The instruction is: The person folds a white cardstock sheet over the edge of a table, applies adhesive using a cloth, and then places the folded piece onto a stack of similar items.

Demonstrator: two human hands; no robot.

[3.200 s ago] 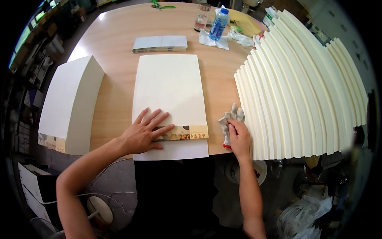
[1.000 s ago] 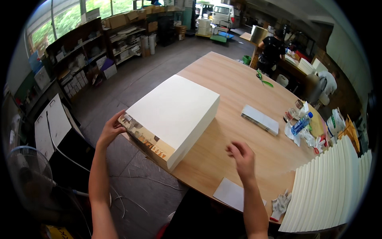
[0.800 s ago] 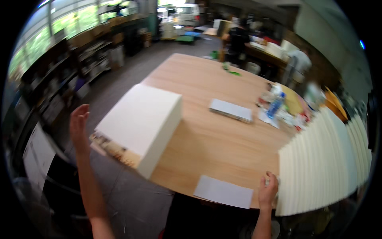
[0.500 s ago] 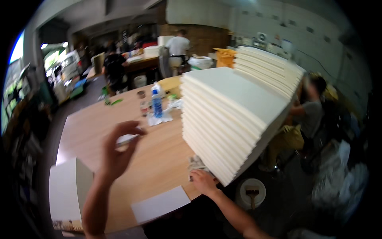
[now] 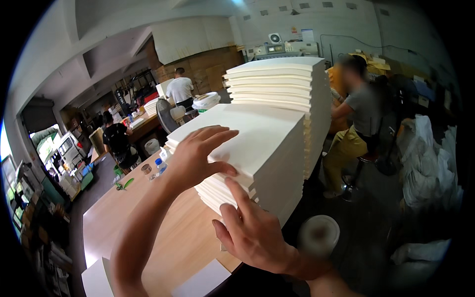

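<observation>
Paper-block stack (image 5: 269, 133) lies ahead-right, its near corner just beyond the wide-spread left hand (image 5: 198, 157) and half-curled right hand (image 5: 258, 238), both seemingly empty.

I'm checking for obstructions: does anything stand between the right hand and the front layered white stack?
Nothing visible stands between the right hand and the near side of the front layered white stack. The left hand is close beside it, at the stack's near top edge; whether either touches is unclear.
</observation>
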